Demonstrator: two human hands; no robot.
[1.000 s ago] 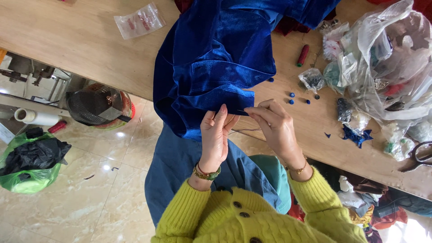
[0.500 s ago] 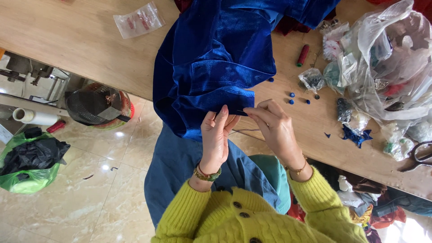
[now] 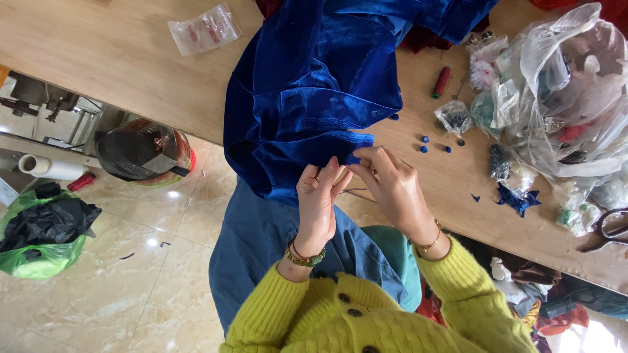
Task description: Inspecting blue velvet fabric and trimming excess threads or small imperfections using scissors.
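Near the bottom middle of the frame, the left hand (image 3: 318, 199) and the right hand (image 3: 391, 186) are pinching the edge of a blue velvet cloth (image 3: 314, 98). Fingers (image 3: 330, 171) of both hands are closing on its hem, close together. Yellow knitted sleeves (image 3: 458, 287) are covering the arms. The cloth is lying in the middle of the frame, hanging over the edge of the wooden surface (image 3: 111, 59). A little farther right, small blue buttons (image 3: 424, 140) are sitting on the surface. Beyond them, a red thread spool (image 3: 441, 82) is lying. At the upper right, a clear plastic bag (image 3: 569, 85) is resting.
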